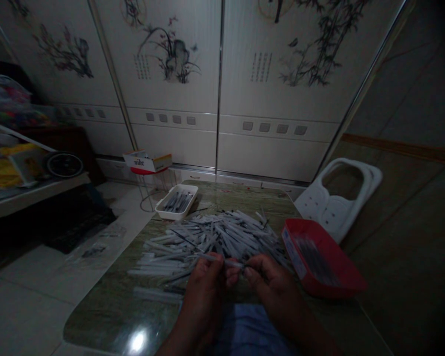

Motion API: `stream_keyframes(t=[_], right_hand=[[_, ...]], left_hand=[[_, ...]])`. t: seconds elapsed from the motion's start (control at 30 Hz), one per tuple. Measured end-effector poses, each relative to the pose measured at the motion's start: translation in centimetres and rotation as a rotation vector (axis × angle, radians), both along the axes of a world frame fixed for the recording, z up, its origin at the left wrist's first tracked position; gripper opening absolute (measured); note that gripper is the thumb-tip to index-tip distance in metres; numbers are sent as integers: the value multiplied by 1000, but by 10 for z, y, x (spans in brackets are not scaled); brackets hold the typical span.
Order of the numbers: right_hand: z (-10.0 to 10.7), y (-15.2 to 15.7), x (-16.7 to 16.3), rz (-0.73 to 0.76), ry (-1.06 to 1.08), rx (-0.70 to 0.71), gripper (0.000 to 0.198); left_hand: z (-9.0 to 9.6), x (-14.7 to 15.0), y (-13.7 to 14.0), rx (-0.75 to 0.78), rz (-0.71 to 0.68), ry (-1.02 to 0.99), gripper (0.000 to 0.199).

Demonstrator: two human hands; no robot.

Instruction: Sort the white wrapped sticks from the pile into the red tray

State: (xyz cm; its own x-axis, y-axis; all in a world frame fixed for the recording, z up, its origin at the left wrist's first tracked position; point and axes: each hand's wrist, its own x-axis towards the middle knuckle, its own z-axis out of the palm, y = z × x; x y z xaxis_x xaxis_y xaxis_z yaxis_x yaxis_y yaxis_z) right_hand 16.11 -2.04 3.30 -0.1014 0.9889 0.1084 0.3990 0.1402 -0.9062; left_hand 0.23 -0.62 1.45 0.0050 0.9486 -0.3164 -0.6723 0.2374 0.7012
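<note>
Near the front middle of the table, my left hand [208, 279] is closed around a slim, pale pen [232, 263] that lies nearly level. My right hand [269, 282] pinches the dark end of the same pen between thumb and forefinger; the exact part under those fingertips is hidden. Just beyond both hands spreads a large loose pile of whitish pen barrels [226, 230], with thin dark sticks mixed in. To the right of my right hand stands a red tray [341, 267] holding a bundle of slim dark pens or refills, which look blurred.
A white tray [176, 216] with dark slender pieces stands at the table's far left. The greenish table [96, 316] has rounded corners. Behind its right side leans a white folding chair [341, 198]. An open box [144, 162] sits on a red stool beyond the table.
</note>
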Motion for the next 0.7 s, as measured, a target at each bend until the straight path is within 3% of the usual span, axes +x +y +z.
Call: stream_keyframes(t=[0.27,0.37,0.53,0.7], right_hand=[[0,-2,-2,21,66,-139,47],[4,-1,-1,-22,35,-78,43],[4,0,1,-3,-37,33,19],[-4,-1,2,19,-55,-4,32]], left_hand=[[2,0,-2,36,-75,50,19],[1,-2,1,24,-38,56,17],[0,-2,2,11,-18,44,17],[2,0,-1,43,-74,35,20]])
